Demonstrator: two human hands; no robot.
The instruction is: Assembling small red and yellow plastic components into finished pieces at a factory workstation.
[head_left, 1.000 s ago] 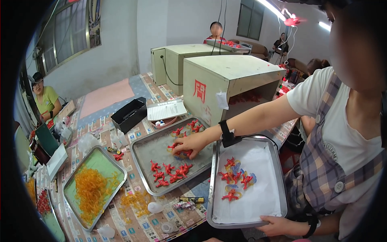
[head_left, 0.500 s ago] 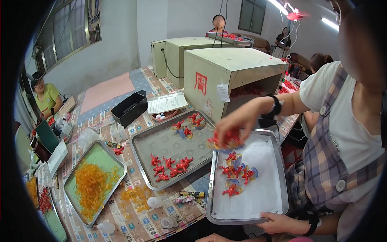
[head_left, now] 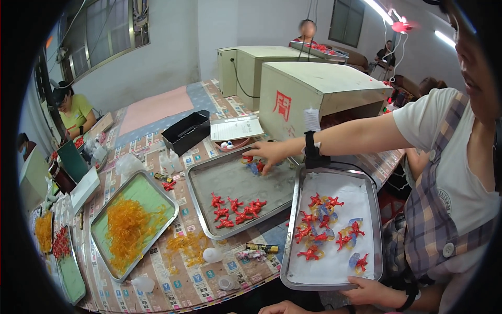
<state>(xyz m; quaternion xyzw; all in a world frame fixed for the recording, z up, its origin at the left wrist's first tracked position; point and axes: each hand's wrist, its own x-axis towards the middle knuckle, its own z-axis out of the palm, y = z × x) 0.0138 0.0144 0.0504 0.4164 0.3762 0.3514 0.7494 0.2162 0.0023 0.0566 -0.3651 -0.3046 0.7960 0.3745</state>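
Note:
At the lower edge, part of my right hand [head_left: 285, 307] rests below the table's near edge; its fingers are mostly cut off. My left hand is out of view. Above and right of my hand, a co-worker's hand [head_left: 366, 291] grips the rim of a white-lined metal tray [head_left: 334, 280] bearing small red plastic figures [head_left: 314, 234] with clear blue and yellow parts. The co-worker's other hand [head_left: 269, 153] reaches over a grey-bottomed metal tray [head_left: 201, 175], fingers at a few similar figures [head_left: 254, 165]. Plain red figures [head_left: 246, 210] lie at that tray's near side.
A green-bottomed tray [head_left: 97, 230] heaped with yellow translucent pieces [head_left: 126, 227] stands at left. Small white bottles [head_left: 212, 255], a black box [head_left: 185, 132] and an open booklet [head_left: 236, 128] lie around. Large cream machines [head_left: 319, 78] stand behind. Another person [head_left: 76, 112] sits far left.
The co-worker's hand has set its bunch of figures down in the white-lined tray and moved left to the grey-bottomed tray. My view has turned slightly left.

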